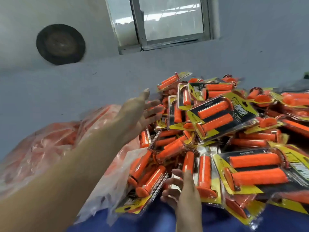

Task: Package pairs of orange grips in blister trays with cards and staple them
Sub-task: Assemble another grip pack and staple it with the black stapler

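A big heap of finished packs (217,131) fills the right half: pairs of orange grips in clear blister trays on yellow-and-black cards. One pack (220,118) lies on top of the heap, and another (257,173) lies at the near right. My left hand (140,113) reaches out to the heap's left edge with its fingers spread and nothing in it; it is blurred. My right hand (180,195) is low in the middle, its fingers curled round a small silvery object (173,187) that is mostly hidden.
A clear plastic bag (50,148) holding orange grips lies at the left under my forearm. Blue cloth (150,221) covers the near edge. Behind the heap rises a grey wall with a window (167,22) and a round dark opening (61,44).
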Demonstrator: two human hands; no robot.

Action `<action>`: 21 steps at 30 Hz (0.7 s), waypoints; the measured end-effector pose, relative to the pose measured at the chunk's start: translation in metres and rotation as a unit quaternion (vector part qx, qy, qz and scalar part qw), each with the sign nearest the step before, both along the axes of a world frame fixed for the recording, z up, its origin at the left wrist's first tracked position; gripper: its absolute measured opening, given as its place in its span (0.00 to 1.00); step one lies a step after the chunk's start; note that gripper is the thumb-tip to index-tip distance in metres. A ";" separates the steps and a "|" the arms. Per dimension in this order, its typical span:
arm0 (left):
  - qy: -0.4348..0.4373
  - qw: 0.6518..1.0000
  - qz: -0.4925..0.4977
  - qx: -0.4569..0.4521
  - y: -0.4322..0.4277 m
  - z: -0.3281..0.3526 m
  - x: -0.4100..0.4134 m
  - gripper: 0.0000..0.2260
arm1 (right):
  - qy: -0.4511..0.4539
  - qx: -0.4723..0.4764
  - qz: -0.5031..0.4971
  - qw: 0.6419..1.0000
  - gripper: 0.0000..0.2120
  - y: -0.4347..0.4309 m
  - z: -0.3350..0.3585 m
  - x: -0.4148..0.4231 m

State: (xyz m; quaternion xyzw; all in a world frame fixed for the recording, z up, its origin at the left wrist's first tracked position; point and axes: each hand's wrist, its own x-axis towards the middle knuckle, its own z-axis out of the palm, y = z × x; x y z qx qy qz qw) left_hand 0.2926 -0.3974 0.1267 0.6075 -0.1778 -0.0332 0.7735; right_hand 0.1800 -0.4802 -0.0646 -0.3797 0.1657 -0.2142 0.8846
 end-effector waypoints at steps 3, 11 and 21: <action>0.013 0.994 -0.004 0.106 0.043 -0.042 -0.008 0.14 | -0.036 -0.014 0.049 0.998 0.19 0.033 0.007 0.013; 0.071 0.982 0.123 0.127 0.190 -0.072 -0.029 0.11 | -0.022 -0.106 0.070 0.992 0.18 0.072 0.001 0.016; -0.037 0.828 0.350 0.436 0.372 -0.080 -0.092 0.13 | -0.028 -0.488 0.124 0.863 0.12 0.144 -0.023 0.005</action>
